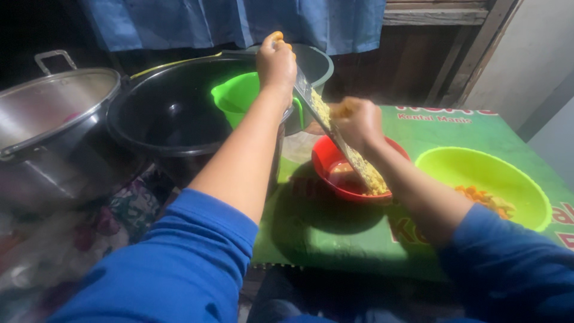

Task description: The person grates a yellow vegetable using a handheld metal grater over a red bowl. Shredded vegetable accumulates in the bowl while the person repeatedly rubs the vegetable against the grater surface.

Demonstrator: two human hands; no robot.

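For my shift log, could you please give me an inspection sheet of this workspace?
Surface: green printed board, bare in front.
Job's things: flat metal grater slanted into red round plastic bowl, yellow shreds on it.
Clutter: lime plastic bowl with orange pieces; black basin; green scoop; steel pot.
Grips: left hand holds grater top; right hand presses food on it.
Cables: nothing seen.
Surroundings: blue curtain, dim.

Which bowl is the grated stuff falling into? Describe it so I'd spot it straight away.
Start at the green board in front of the person. Two bowls sit on it; it is the red bowl under the slanted grater, left of the bigger lime-green bowl.
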